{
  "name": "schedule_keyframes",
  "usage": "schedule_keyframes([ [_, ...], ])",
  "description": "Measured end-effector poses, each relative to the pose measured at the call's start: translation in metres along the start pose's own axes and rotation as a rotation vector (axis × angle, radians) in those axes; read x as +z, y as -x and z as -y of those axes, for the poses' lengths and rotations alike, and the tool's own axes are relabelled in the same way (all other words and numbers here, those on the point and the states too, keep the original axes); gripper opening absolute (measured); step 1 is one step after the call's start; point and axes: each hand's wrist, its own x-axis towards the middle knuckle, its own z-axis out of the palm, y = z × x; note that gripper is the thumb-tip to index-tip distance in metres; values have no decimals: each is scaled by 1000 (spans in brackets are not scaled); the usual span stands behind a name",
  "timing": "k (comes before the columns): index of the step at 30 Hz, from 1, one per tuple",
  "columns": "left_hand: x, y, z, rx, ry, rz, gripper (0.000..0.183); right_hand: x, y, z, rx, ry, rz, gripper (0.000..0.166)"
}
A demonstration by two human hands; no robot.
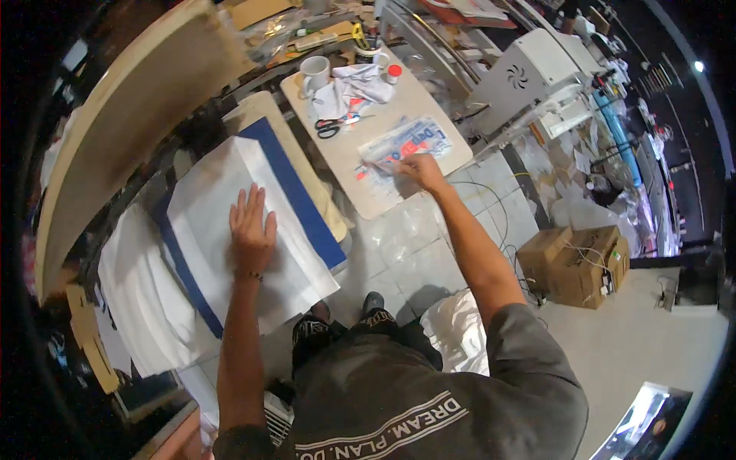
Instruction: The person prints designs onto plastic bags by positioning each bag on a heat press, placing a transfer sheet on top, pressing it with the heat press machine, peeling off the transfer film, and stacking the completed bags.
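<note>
My left hand [252, 236] lies palm down on a white sheet [213, 195], fingers stretched out and holding nothing. Under that sheet is blue fabric [287, 190], showing along both long sides. To the right, my right hand [422, 172] pinches the near edge of printed transfer film [402, 144] with blue and red lettering. The film lies in a loose stack on a small cream table [368, 201]. Scissors [333, 125] with black handles rest farther up this table, partly against a crumpled white cloth [362, 83].
A white mug [314, 72] and a small red-capped jar [394, 73] stand at the table's far end. A large thick panel [138, 109] rises at left, beside draped white fabric [144, 287]. Cardboard boxes [575, 264] and a white machine [529, 75] are at right; cables cross the tiled floor.
</note>
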Motion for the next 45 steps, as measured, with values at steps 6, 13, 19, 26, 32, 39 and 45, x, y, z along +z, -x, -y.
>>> schedule_keyframes([
  [6,11,1,4,7,16,-44,50,-22,-1,-1,102,-69,-126,21],
  [13,16,2,23,11,99,-10,51,-22,-7,3,103,-91,-159,29],
  [19,-7,-4,19,-62,243,100,65,-33,-14,24,92,-299,-305,25],
  [26,-74,-8,-46,-595,1358,46,81,51,41,269,-638,0,-180,28],
  [32,-36,74,125,-464,639,-116,55,142,78,368,-663,-128,107,33],
  [39,-75,66,91,-617,454,-155,47,172,69,342,-536,123,94,48],
  [45,-39,91,54,-84,88,-285,30,176,58,339,-601,182,69,44],
])
